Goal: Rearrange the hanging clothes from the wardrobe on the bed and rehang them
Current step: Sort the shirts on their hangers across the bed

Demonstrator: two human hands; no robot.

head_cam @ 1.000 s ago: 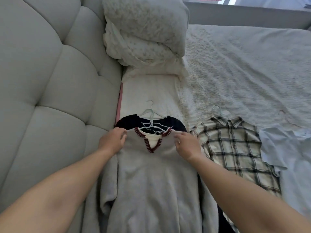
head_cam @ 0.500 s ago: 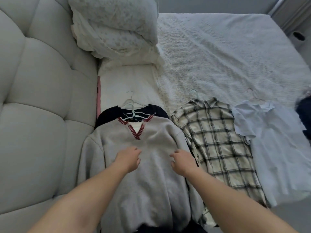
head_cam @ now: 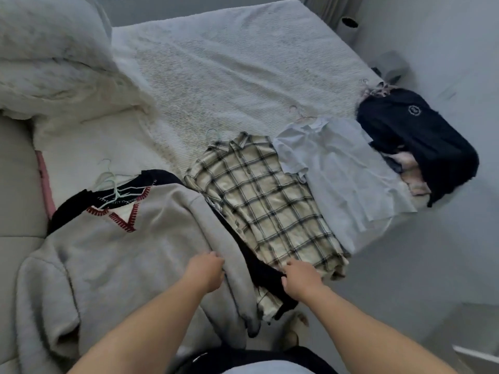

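The grey sweater with red-stitched V-neck lies flat on the bed, under the left hand, whose grip bunches its right edge. The right hand pinches dark fabric beside it. Both hands have slid down from mid-chest.

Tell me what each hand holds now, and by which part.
The left hand grips the grey sweater at its right side edge. The right hand pinches the dark garment beneath it, at its right edge.

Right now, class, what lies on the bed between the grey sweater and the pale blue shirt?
The plaid shirt lies between the grey sweater and pale blue shirt, seen in the head view.
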